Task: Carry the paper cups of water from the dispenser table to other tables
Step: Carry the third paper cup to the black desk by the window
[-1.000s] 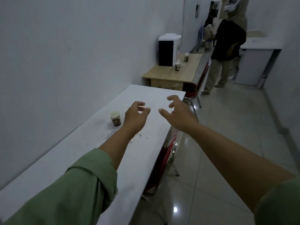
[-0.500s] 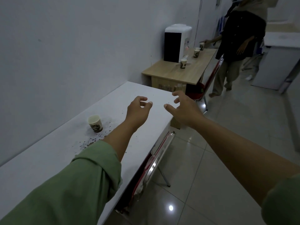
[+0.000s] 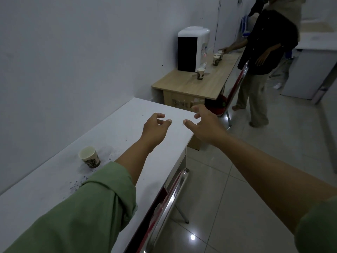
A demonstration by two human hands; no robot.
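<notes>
One paper cup (image 3: 89,157) stands on the white table (image 3: 113,128) to my left, with water drops spattered around it. Ahead, the wooden dispenser table (image 3: 184,84) carries a white and black water dispenser (image 3: 191,50). A paper cup (image 3: 200,73) stands in front of the dispenser, and more cups (image 3: 217,58) stand further back. My left hand (image 3: 155,130) hovers over the white table with fingers curled and nothing in it. My right hand (image 3: 206,125) is stretched out past the table's far corner, fingers apart, holding nothing.
A person in a dark top (image 3: 264,44) stands at the far side of the dispenser table with one hand on a cup. A red chair with a chrome frame (image 3: 169,199) is tucked under the white table, and another red chair (image 3: 235,88) stands by the wooden table. A white cabinet (image 3: 310,70) is at the right.
I have moved forward along the white table. The cup on it has slid back toward my left elbow, and the dispenser table is closer. Both hands stay empty.
</notes>
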